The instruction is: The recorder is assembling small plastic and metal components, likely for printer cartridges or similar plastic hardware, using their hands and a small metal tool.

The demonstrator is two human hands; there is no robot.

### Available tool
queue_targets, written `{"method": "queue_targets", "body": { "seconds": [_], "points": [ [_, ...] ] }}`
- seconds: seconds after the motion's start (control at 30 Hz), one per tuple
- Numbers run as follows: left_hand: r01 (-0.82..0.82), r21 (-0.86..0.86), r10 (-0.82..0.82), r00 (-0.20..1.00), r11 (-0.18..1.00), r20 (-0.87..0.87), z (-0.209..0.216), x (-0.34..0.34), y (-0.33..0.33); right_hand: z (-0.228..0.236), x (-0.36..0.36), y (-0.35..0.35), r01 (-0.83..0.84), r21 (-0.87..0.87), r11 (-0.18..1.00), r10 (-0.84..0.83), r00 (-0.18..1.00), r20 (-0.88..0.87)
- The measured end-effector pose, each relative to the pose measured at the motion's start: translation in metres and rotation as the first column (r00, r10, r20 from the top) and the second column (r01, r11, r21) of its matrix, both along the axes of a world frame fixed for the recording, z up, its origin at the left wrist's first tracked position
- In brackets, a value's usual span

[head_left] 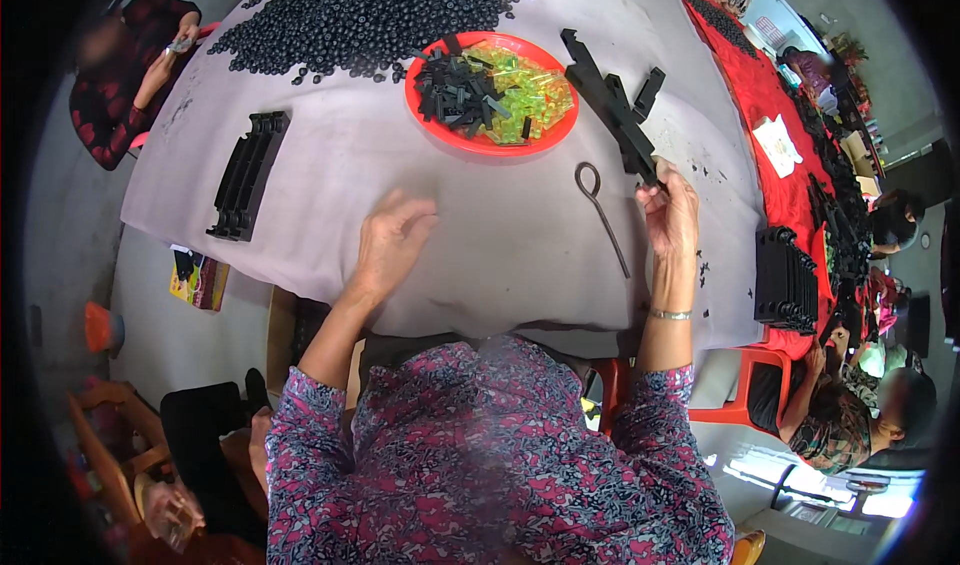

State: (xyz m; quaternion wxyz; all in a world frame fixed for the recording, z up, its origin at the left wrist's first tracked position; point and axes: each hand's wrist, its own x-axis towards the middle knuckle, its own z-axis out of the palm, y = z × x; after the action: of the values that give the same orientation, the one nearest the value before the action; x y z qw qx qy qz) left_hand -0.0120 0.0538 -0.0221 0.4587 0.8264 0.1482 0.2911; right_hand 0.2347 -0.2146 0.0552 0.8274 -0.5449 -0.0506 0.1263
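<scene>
My right hand (670, 213) is closed on the near end of a long black plastic strip (612, 115) with notched ends. The strip slants away to the far left, over or against shorter black pieces (649, 95). My left hand (395, 240) is above the cloth near the table's front edge. Its fingers are loosely bent and a little blurred, the thumb apart, with nothing visible in them. Between my hands, closer to the right one, lies a dark metal rod with a looped end (603, 220). Beyond them stands a red bowl (490, 145) of small black pieces (455, 95) and clear yellow-green pieces (530, 90).
A heap of small black round parts (370, 15) covers the far side. Joined black strips (250, 177) lie at left; a stack of black strips (785, 280) stands at right by a red cloth (730, 75). Other people sit around; a red stool (740, 395) is at right.
</scene>
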Motion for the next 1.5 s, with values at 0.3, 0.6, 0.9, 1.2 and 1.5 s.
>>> {"method": "queue_targets", "body": {
  "seconds": [0.3,0.6,0.9,1.2,1.5],
  "points": [
    [0.146,-0.639,-0.107,0.989,0.755,0.099,0.025,-0.003,-0.009,-0.006,-0.081,0.011,-0.332,-0.344,0.878,0.451,0.814,0.366],
    [0.383,-0.816,-0.143,0.923,0.434,0.357,0.023,-0.017,0.008,-0.01,-0.11,0.027,0.093,-0.606,0.79,0.555,0.312,0.771],
    [0.266,-0.756,-0.137,0.963,0.598,0.23,0.026,-0.015,0.007,-0.034,-0.105,0.026,0.159,-0.584,0.796,0.504,0.359,0.785],
    [0.159,-0.182,-0.158,0.987,0.97,0.022,0.025,-0.012,-0.003,-0.044,-0.095,0.019,0.087,-0.655,0.751,0.524,0.524,0.671],
    [0.215,0.123,-0.208,0.976,0.969,-0.065,0.035,-0.013,-0.028,-0.047,-0.093,0.027,0.225,-0.467,0.855,0.245,0.617,0.747]
  ]
}}
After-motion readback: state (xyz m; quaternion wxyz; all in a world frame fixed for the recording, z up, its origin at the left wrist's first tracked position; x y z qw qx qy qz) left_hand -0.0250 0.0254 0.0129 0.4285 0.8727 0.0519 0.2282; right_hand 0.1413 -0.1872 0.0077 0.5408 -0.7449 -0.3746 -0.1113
